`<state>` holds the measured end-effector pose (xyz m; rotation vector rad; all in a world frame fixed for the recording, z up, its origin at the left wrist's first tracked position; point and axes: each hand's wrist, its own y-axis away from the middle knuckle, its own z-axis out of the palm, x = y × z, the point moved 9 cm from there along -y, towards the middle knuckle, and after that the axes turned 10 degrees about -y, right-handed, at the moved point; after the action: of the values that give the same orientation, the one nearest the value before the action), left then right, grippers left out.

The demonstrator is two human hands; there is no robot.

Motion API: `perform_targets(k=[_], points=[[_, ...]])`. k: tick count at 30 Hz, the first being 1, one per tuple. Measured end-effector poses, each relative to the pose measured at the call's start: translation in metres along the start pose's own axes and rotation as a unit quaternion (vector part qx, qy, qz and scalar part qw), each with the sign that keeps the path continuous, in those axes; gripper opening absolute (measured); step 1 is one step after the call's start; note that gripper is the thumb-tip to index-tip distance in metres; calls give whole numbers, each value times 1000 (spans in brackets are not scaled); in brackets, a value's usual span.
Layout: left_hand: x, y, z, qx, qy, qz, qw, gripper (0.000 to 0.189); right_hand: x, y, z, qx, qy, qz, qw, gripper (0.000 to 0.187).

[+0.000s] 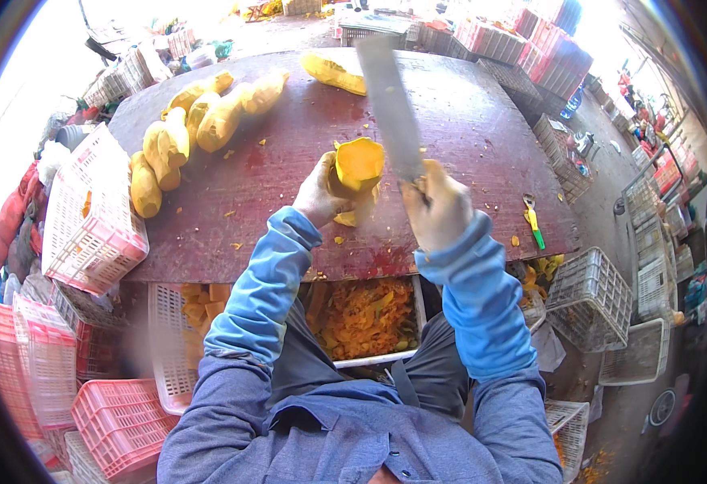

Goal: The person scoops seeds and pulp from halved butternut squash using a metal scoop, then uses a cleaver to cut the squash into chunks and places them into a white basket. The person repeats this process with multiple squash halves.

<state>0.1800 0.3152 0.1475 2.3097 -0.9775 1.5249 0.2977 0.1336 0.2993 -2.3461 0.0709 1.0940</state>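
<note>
My left hand (320, 192), in a pale glove, grips a peeled squash piece (359, 164) with its cut yellow-orange face tilted up. Beneath it, a blurred yellow piece (356, 212) is partly hidden. My right hand (439, 206), also gloved, is closed around the handle of a broad-bladed cleaver (389, 103). The blade points away from me, to the right of the squash and apart from it. Both hands are over the dark red wooden table (474, 163). Several peeled squashes (220, 124) lie at the table's left, and another peeled squash (332, 72) rests at the far side.
A yellow-and-green peeler (533, 221) lies near the right edge. Below the front edge, a crate of orange scraps and peelings (362, 320) sits between my legs. A white crate (169, 345) with squash chunks (205, 302) stands left of it. A pink-white crate (96, 212) leans at the table's left.
</note>
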Motion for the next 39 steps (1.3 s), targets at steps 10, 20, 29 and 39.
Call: perform_targets(k=[10,20,29,39], points=[[25,-7,-73,175,121,39,976,30,63,-13,45,-100,60,107,987,21],[160,-89,-79,-12,-549,47,834,56,68,-18,52,-145,81,163,973,23],[77,-119,-59,-105,-494,-4,863,45,106,-14,74,-164,92,208,960,27],[-35,-126,-16,-168,-450,38,876,47,189,8,159,-281,172,253,910,31]])
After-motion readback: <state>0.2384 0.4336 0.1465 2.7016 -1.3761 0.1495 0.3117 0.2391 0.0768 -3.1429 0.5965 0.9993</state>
